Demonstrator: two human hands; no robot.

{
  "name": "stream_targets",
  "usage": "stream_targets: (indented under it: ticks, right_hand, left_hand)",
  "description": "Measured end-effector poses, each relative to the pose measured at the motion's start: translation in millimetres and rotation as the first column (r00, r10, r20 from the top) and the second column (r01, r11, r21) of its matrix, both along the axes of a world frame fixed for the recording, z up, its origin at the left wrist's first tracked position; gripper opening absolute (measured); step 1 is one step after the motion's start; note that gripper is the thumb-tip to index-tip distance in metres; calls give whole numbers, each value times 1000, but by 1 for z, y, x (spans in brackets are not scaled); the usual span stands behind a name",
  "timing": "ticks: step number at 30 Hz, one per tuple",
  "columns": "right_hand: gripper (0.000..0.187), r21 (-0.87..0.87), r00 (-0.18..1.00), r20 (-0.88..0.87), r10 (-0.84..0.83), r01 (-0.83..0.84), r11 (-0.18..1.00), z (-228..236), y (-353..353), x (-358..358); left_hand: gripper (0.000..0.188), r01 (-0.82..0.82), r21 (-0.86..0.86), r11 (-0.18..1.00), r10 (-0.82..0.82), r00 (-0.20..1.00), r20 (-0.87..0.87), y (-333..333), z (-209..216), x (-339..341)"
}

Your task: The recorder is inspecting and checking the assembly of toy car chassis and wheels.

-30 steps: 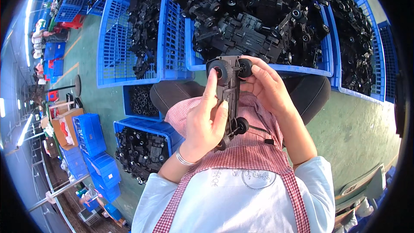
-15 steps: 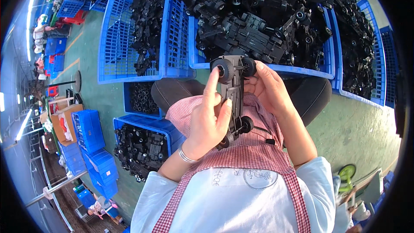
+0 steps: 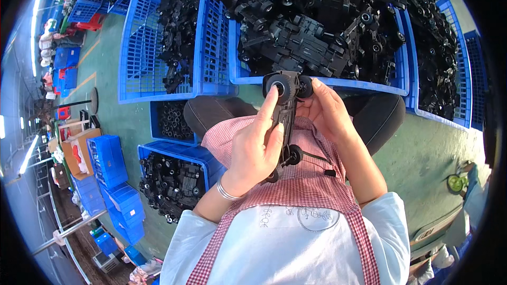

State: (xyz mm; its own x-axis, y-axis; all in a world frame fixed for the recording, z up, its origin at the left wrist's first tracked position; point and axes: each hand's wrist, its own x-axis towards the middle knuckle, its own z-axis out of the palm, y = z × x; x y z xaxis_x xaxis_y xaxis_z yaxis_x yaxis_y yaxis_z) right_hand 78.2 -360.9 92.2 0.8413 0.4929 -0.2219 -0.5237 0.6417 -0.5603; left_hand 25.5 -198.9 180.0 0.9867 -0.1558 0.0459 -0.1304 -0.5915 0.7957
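Observation:
A black toy car chassis (image 3: pixel 285 119) with black tyres is held upright over my lap, its upper axle pointing away from me. My left hand (image 3: pixel 252 148) grips it along the left side, index finger on the hub of the upper left wheel (image 3: pixel 279 88) and thumb on the chassis body. At the upper right wheel (image 3: pixel 304 87), my right hand (image 3: pixel 331 113) presses thumb and fingers around the tyre. A thin cable with a small black plug (image 3: pixel 329 172) hangs from the lower end across my checked apron (image 3: pixel 296 192).
In front, a large blue crate (image 3: pixel 348 82) is heaped with black chassis. Similar crates flank it, a left crate (image 3: pixel 158 96) and a right crate (image 3: pixel 443 117). Loose tyres fill a small blue bin (image 3: pixel 171 121) by my knee; more chassis lie in a bin (image 3: pixel 174 179) below it.
The chassis has tilted slightly and come a little toward me, with both hands still on it. At the lower right, a green-wheeled object has moved farther away and to the right.

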Motion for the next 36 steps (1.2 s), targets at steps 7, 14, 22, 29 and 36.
stream_targets:
  ticks: [7,14,22,29,36]
  right_hand:
    - [39,-103,994,58,-90,96,990,14,3,-1]
    - [42,-45,991,113,-73,79,996,6,1,1]
    - [42,-7,997,67,-41,42,999,8,0,-1]
    - [51,-195,999,46,-14,23,981,13,4,-10]
    - [55,-325,950,160,268,-205,923,19,-2,-32]
  left_hand:
    - [59,-10,17,1000,9,999,50,1,-6,0]
    - [58,16,36,999,-22,986,167,-2,-7,0]
    - [61,-90,-38,995,88,995,-46,5,1,1]
    - [63,-319,-412,854,244,943,-224,10,-18,7]
    - [66,-416,-783,463,255,908,-332,29,-38,22]
